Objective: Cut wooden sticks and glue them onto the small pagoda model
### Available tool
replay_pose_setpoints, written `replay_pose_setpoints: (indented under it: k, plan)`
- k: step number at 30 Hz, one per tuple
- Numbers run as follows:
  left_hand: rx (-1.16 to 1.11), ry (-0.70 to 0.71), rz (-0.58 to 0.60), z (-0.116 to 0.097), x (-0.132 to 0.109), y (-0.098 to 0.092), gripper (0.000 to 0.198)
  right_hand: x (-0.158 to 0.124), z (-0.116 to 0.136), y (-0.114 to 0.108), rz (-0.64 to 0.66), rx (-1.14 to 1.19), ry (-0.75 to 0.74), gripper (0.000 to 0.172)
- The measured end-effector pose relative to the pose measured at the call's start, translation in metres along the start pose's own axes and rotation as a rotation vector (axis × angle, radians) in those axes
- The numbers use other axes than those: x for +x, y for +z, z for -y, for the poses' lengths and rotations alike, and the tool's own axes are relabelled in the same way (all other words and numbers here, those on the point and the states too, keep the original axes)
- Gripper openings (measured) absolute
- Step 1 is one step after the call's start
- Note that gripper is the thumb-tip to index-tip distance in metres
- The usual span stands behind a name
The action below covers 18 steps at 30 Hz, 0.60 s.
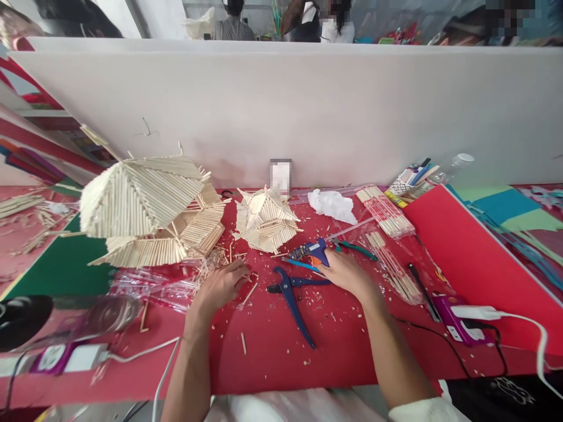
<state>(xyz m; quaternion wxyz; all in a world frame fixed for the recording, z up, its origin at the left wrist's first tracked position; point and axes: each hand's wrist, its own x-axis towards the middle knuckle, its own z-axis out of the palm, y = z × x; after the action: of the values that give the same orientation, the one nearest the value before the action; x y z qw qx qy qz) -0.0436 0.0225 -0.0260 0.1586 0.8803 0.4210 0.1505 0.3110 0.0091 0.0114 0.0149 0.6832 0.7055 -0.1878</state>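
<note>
My right hand [345,274] is wrapped round the handle of a blue glue gun [308,252] lying on the red table [272,351]. My left hand [222,284] rests on the table with fingers curled over small wooden sticks [248,293]; what it pinches is too small to name. Blue-handled cutters [292,296] lie between the two hands. A small stick-built roof model [264,220] stands just beyond the hands. A large stick-built roof model [149,211] stands to the left.
Packs of wooden sticks [387,214] and a crumpled white tissue [332,205] lie at the right back. A purple power strip [460,322] with cables sits at the right, another at the left front. A white partition [308,105] closes the back; people sit beyond it.
</note>
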Motion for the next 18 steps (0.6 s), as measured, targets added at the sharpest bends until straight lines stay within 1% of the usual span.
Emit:
replay_pose_setpoints:
  k: [5, 9, 11, 15, 18]
  plan:
    - [-0.061, -0.004, -0.020, -0.001, 0.001, 0.002, 0.017, 0.012, 0.011, 0.002, -0.017, -0.070, 0.063, 0.023]
    - [-0.030, 0.023, -0.040, -0.004, 0.004, -0.002, 0.020, 0.015, 0.011, 0.003, -0.034, -0.053, 0.068, 0.025]
    - [-0.045, 0.030, -0.084, -0.005, 0.006, -0.003, 0.020, 0.016, 0.010, 0.005, -0.036, -0.041, 0.067, 0.026]
    - [-0.149, 0.031, -0.211, -0.008, 0.010, -0.003, 0.019, 0.015, 0.006, 0.008, -0.048, -0.010, 0.060, 0.026]
    - [-0.230, -0.020, -0.241, -0.012, 0.012, -0.003, 0.019, 0.016, 0.003, 0.009, -0.073, 0.010, 0.034, 0.025]
